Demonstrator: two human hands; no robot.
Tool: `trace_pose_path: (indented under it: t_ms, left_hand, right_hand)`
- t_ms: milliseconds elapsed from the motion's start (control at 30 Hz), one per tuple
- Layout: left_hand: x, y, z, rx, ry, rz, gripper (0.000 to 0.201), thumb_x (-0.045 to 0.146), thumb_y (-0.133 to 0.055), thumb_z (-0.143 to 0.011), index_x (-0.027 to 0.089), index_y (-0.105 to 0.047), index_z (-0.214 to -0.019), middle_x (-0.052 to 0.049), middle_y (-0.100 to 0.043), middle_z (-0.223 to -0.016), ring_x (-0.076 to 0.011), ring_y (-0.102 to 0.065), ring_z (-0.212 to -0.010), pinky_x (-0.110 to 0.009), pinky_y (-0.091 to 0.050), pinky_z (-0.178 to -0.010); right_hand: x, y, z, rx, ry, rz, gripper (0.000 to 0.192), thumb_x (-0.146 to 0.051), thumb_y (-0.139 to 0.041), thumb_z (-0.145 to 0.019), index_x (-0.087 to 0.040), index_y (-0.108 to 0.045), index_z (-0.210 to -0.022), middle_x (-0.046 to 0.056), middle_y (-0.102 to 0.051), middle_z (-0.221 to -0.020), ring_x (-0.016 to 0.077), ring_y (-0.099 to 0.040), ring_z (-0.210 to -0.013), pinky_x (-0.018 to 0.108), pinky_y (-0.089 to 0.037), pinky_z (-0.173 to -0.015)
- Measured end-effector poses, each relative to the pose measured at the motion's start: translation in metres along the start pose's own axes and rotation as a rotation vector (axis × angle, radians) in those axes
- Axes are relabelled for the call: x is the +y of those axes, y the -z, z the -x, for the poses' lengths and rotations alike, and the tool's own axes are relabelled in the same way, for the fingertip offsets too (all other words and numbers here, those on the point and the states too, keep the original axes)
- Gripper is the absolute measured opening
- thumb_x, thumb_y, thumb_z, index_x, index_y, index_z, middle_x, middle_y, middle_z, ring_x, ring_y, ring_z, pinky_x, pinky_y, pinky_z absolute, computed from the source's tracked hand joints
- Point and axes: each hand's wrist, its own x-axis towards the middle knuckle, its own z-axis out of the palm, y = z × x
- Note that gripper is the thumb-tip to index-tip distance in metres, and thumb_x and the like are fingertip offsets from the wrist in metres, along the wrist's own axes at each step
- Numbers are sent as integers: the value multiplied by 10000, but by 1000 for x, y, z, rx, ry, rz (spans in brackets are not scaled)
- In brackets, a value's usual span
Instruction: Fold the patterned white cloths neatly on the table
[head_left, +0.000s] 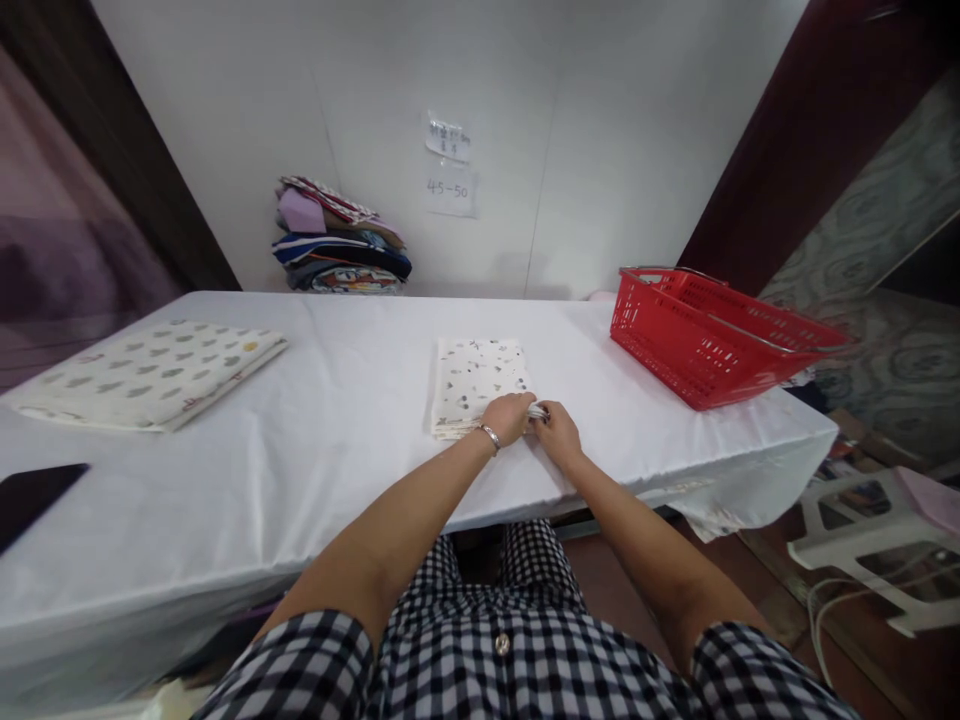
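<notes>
1. folded printed cloth (478, 385) lying flat on white table (337, 430), directly ahead of both hands, long axis running away from the body.
2. left hand (510, 417) curled over the near right corner of the cloth, fingers pinching its edge.
3. right hand (556, 432) just right of the left, touching it, fingertips closed on the same corner.
4. both hands equally near; bulk of cloth ahead and to the left.
5. red basket (705, 340) well apart, ahead and right of the right hand.
</notes>
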Motion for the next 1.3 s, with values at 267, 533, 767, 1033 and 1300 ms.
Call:
trace_pose_path:
  t_ms: [267,533,767,1033,1300]
  left_hand:
    - [3,-7,9,45,-22,-108,240,116,-466,-783,173,-507,-1013,-68,-596,-959,-208,-539,-910,-324,-404,-737]
    - [6,-12,17,75,20,-137,237,77,-435,-789,167,-480,-1004,-81,-569,-968,-224,-504,-927,-361,-372,-738]
    - [-14,-6,28,58,71,-193,198,75,-394,-816,168,-525,-932,-84,-574,-946,-229,-500,-921,-366,-369,-725]
    - [-78,15,73,111,76,-176,342,26,-370,-789,210,-566,-1001,-74,-599,-1064,-217,-492,-1025,-409,-330,-895]
    - [-89,22,84,181,16,-193,374,52,-356,-805,201,-552,-1086,-76,-586,-1125,-210,-500,-1055,-385,-359,-889]
  right_hand:
    - [9,-2,7,12,75,19,244,-152,-439,-743,-192,-543,-960,42,-548,-912,176,-500,-867,292,-395,-766]
    - [4,2,-4,-48,18,92,213,-236,-512,-751,-204,-550,-958,58,-567,-948,194,-515,-869,294,-395,-718]
    - [17,1,0,-38,136,29,252,-193,-452,-772,-193,-548,-1005,51,-554,-947,185,-509,-882,304,-404,-768]
    - [10,3,6,-34,143,106,268,-220,-443,-810,-205,-555,-1053,61,-542,-945,203,-500,-889,310,-422,-728]
    - [9,6,4,-11,423,215,270,-151,-424,-828,-183,-581,-1045,107,-539,-1050,241,-454,-989,374,-386,-857]
